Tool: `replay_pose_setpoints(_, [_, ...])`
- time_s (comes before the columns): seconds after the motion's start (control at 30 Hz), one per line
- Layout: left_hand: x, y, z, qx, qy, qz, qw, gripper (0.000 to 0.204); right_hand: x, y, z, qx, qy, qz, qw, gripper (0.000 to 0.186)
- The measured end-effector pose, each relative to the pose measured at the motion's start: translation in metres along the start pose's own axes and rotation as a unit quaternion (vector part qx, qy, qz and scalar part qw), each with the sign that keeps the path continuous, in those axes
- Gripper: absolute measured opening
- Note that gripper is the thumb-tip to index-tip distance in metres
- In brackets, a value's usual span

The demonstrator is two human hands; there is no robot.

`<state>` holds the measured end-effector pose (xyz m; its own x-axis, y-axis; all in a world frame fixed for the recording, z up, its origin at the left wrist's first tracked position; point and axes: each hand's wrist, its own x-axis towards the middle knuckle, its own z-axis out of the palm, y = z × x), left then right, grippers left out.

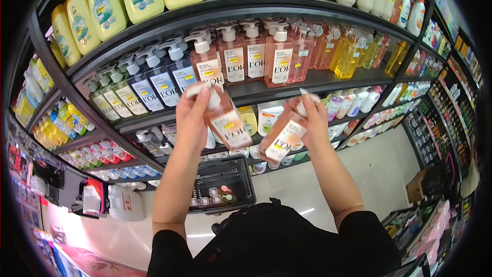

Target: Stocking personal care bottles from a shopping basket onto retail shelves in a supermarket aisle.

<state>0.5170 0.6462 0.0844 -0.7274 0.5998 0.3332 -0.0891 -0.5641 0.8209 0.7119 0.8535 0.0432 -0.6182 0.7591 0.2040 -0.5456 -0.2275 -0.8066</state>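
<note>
Left hand [193,112]: you grasp a pink pump bottle [229,129] by its pump end; it tilts, base to the right. Right hand [316,115]: you grip a second pink bottle [282,141] near its top, base angled left. Both are held up before the dark shelf [341,85]; a black basket [248,177] sits below. Handling, judged: weighty if full, stiff-walled, probably slippery, pump weakest. Best hold: around the body, under the shoulder.
</note>
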Motion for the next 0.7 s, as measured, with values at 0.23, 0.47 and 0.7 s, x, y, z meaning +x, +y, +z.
replay_pose_setpoints(0.23, [0.063,0.018,0.042,0.103,-0.003,0.156,0.982,0.028,0.084,-0.041,0.053,-0.074,-0.118,-0.140,0.980,0.025])
replay_pose_setpoints(0.47, [0.083,-0.014,0.056,0.181,0.002,0.247,0.952,0.027,0.110,-0.026,0.074,-0.160,-0.191,-0.234,0.940,0.033])
replay_pose_setpoints(0.7, [0.100,-0.033,0.044,0.293,-0.006,0.298,0.909,0.039,0.124,-0.009,0.081,-0.260,-0.199,-0.335,0.884,0.036])
